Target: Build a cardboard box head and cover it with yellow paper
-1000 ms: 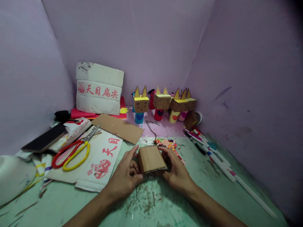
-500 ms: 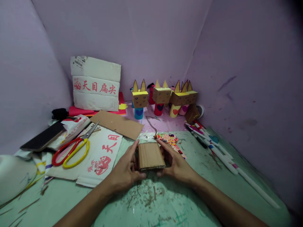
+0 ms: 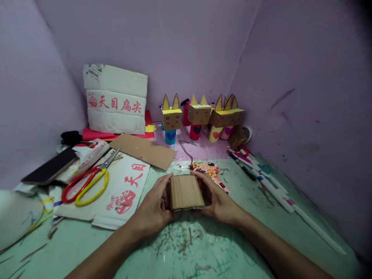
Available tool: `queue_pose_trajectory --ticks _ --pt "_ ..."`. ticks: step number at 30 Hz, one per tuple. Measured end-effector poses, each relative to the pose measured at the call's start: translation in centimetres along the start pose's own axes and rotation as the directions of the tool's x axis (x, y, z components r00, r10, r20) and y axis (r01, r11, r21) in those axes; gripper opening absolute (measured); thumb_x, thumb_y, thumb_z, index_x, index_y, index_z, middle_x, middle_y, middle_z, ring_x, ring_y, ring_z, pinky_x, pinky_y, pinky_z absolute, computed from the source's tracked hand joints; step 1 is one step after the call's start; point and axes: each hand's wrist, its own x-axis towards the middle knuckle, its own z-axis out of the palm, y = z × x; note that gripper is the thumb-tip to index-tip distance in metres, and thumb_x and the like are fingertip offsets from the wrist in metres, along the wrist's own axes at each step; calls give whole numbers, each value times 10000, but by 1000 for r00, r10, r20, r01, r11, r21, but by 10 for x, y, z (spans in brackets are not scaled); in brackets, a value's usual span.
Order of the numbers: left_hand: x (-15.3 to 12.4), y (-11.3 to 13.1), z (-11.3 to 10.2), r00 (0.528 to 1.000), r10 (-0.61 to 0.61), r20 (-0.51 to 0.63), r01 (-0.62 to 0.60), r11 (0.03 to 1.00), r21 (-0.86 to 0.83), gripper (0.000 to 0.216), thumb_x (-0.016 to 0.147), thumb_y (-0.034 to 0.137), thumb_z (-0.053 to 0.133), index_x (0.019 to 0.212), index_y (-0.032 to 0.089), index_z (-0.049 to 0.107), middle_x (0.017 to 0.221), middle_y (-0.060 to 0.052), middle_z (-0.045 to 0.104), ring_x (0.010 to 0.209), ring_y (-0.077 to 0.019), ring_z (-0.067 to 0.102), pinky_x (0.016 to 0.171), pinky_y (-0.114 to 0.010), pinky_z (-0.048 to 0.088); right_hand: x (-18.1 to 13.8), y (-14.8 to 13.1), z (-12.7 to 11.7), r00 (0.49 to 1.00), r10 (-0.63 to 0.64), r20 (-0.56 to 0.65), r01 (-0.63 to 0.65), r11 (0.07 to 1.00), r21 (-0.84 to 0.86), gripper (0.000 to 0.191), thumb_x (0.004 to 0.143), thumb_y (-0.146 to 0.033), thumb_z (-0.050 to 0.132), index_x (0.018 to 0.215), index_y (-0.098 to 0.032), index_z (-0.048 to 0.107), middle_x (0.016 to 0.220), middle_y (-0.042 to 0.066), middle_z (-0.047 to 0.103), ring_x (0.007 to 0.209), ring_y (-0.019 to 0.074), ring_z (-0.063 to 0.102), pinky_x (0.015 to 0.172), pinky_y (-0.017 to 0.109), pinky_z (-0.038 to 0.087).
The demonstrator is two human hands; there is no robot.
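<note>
Between my two hands is a small brown cardboard box [image 3: 186,192], its flat top turned toward me and its near edge rough. My left hand [image 3: 158,203] grips the left side, fingers at the far corner and thumb near the front. On the opposite side my right hand [image 3: 216,199] holds it the same way, index finger along the top right corner. Parts of the fingers are hidden behind the box. Just beyond lies a floral-patterned piece [image 3: 209,169] with a twig [image 3: 186,151] by it.
Red-and-yellow scissors [image 3: 93,180] rest on printed white cardboard [image 3: 130,193] at left, below a brown cardboard strip [image 3: 145,151]. Cardboard-headed figures [image 3: 171,120] stand at the back. Markers and white rolled sticks [image 3: 276,193] lie right. Scraps [image 3: 183,234] litter the green table.
Both hands have closed in slightly on the cardboard box, the right thumb moving to its near right corner. The surroundings shift a little with the camera.
</note>
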Motion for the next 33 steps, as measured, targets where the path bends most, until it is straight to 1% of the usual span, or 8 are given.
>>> queue_pose_trajectory --ticks 3,8,11,13,16,21,26,33 --pt "-2 -7 -8 976 217 -10 -207 945 254 766 632 -9 556 1342 195 354 1381 -154 425 1264 -320 459 996 -508 459 -3 -5 -8 995 -85 61 86 996 -14 896 650 -345 831 1409 -310 356 1345 102 422 1279 303 416 1074 476 341" --pt "-8 -10 -13 850 523 67 -489 734 470 790 689 -81 438 1383 254 265 1473 -140 307 1371 -291 329 1041 -482 430 -5 -13 -12 972 -228 56 223 971 83 710 734 -472 747 1358 -382 420 1341 63 400 1271 276 414 1057 448 387" --pt "-12 -8 -11 865 482 138 -484 734 476 644 777 -43 443 1334 258 328 1537 -156 168 1353 -290 370 963 -415 497 -4 -10 -7 963 -260 -66 263 964 42 312 864 -333 628 1165 -331 545 1164 51 483 1135 222 498 1000 415 449" --pt "-13 -6 -11 889 422 178 -455 766 455 581 796 18 505 1307 251 358 1554 -170 107 1342 -314 384 952 -426 497 -4 -8 -3 953 -268 -144 267 963 -27 198 858 -227 610 1036 -297 555 1044 35 502 1024 196 524 917 376 506" --pt "-9 -2 -12 910 368 191 -415 818 398 545 775 134 615 1258 239 384 1505 -189 234 1275 -332 450 925 -453 496 -3 -7 0 949 -244 -199 234 969 -72 328 778 -185 675 1055 -282 528 1117 44 484 932 180 528 830 352 541" --pt "3 -1 -9 912 396 102 -404 832 381 358 809 176 593 1125 229 433 1265 -122 508 1034 -234 590 809 -374 527 2 -8 -4 982 -131 -136 125 991 -57 810 757 -221 693 1444 -308 273 1371 112 457 978 217 586 904 443 496" --pt "7 1 -8 921 373 117 -381 791 479 700 812 206 614 1407 213 245 1322 -153 504 1162 -284 543 917 -441 493 3 -14 -8 967 -245 -67 230 957 -178 600 791 -205 677 1347 -325 486 1336 77 528 1234 268 490 958 436 470" --pt "10 7 -7 890 428 155 -449 767 458 596 781 167 652 1319 174 396 1266 -145 533 1161 -275 531 957 -436 468 -1 -18 -8 964 -242 -111 214 952 -220 507 747 -193 730 1223 -289 587 1208 79 585 1025 231 603 708 320 563"
